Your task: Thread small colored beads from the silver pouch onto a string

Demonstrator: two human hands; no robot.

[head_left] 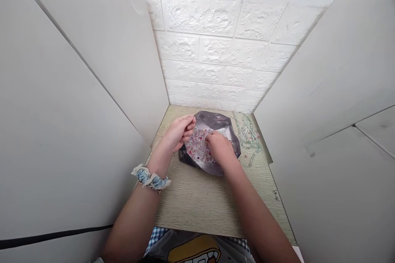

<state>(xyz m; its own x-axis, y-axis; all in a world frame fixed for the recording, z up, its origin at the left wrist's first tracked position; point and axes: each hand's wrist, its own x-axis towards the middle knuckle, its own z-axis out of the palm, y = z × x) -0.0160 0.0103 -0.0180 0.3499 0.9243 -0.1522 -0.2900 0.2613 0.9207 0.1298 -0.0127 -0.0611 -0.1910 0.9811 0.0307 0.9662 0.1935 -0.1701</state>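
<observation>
A dark, shiny bag (212, 118) lies spread on the wooden table, its sides folded back around a heap of small pink, red and clear beads (199, 148). My right hand (218, 146) reaches into the heap with its fingers pinched together; whatever is between the fingertips is hidden. Above the bag's left edge, my left hand (183, 131) is closed with thumb and forefinger pressed together. Anything in that pinch is too small to make out. A light blue scrunchie (151, 177) circles my left wrist.
Strings of pale green and clear beads (248, 135) lie right of the bag on the wooden table (197, 205). Grey panels (123, 57) stand close on both sides, and a white brick-patterned wall (216, 49) rises behind. Two small shiny bits (275, 194) sit near the right edge.
</observation>
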